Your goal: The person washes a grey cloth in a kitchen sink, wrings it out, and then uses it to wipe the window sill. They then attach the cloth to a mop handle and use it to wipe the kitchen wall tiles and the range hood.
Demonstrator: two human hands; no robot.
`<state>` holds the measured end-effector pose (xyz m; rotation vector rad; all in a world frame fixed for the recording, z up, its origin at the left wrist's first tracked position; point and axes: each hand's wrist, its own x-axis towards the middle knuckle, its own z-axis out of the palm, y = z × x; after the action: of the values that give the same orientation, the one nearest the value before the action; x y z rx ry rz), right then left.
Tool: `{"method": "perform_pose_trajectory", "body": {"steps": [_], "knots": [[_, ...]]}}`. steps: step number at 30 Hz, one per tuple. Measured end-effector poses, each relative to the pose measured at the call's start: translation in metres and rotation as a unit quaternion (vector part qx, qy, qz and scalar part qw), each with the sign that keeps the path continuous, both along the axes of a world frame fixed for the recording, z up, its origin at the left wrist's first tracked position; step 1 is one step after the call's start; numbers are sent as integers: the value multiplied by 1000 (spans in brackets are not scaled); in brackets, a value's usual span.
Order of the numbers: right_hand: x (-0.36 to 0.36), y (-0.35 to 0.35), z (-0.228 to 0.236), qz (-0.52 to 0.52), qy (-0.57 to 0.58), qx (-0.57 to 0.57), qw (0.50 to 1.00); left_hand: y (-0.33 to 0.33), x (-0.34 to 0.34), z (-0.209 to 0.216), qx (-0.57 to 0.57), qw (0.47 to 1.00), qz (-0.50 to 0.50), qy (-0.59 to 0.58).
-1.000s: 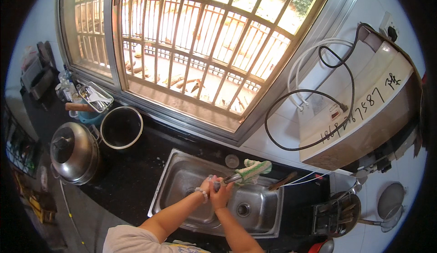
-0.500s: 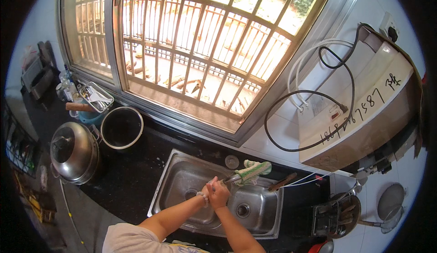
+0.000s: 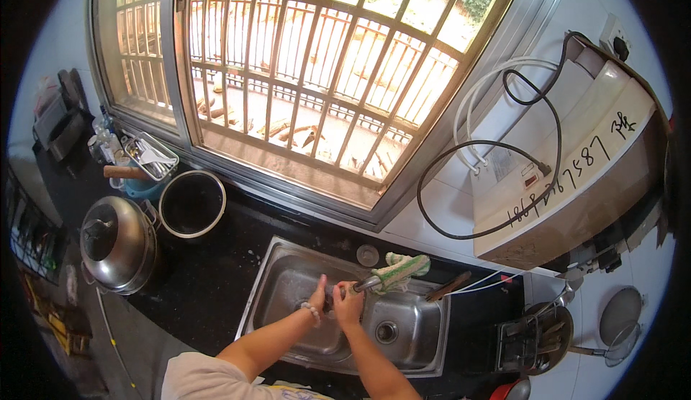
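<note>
Both hands are over the left basin of the steel double sink (image 3: 252, 306), by the end of the metal faucet (image 3: 368, 283). My left hand (image 3: 317, 295) is open, fingers stretched upward, with a beaded bracelet on its wrist. Just to its right, my right hand (image 3: 348, 303) has loosely bent, parted fingers below the spout; I see nothing held in it. A narrow gap separates the hands. A green-and-white cloth (image 3: 402, 273) is wrapped around the faucet. Water flow is too small to make out.
A lidded steel pot (image 3: 119, 245) and a dark round pot (image 3: 191, 204) stand left on the black counter (image 3: 209, 278). A barred window (image 3: 302, 76) rises behind. At right are a white boxy appliance (image 3: 561, 177) with a looping black cable and a utensil rack (image 3: 515, 342).
My hands were pressed together half a second ago and are now apart. The left has shifted slightly left, and the right is up near the faucet's end.
</note>
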<state>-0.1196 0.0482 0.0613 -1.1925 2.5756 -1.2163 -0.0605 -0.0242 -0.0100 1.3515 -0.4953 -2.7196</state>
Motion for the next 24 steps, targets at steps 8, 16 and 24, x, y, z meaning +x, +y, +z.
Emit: {"method": "perform_pose_trajectory", "body": {"steps": [8, 16, 24], "knots": [[-23, 19, -13, -113, -618, -40, 777, -23, 15, -12, -247, 964, 67, 77], [-14, -2, -11, -113, -287, -101, 946, 4, 18, 10, -290, 950, -48, 105], [15, -11, 19, -22, -9, -91, 996, 1, 8, -13, -187, 980, -33, 57]]}}
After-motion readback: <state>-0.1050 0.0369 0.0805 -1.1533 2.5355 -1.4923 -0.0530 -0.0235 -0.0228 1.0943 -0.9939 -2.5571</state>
